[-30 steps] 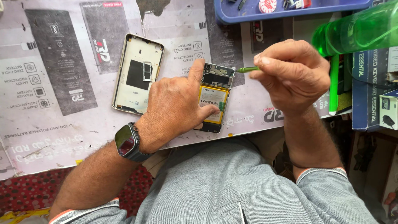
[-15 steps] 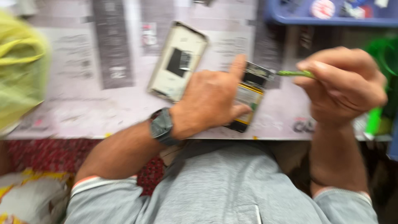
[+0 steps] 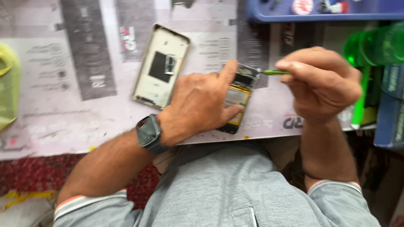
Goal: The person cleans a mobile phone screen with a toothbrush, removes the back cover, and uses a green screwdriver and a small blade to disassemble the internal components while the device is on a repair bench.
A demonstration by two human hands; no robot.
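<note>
An opened phone (image 3: 238, 97) lies on the newspaper-covered table (image 3: 63, 117), its yellow battery and circuit board exposed. My left hand (image 3: 200, 103), with a dark watch on the wrist, presses down on it, the index finger stretched toward the phone's top end. My right hand (image 3: 322, 84) pinches a thin green screwdriver (image 3: 273, 72), whose tip points at the top right corner of the phone. The phone's detached back cover (image 3: 162, 66) rests inside up just left of my left hand.
A blue tray (image 3: 324, 16) with small parts sits at the far right edge. A green translucent bottle (image 3: 374, 46) and boxes (image 3: 389, 109) stand at the right. A yellow-green bag (image 3: 7, 88) lies at the left. The table's near edge runs in front of my grey shirt.
The view has swung left and back, with blur. Both hands keep their hold; the screwdriver tip stays at the phone's top corner.
</note>
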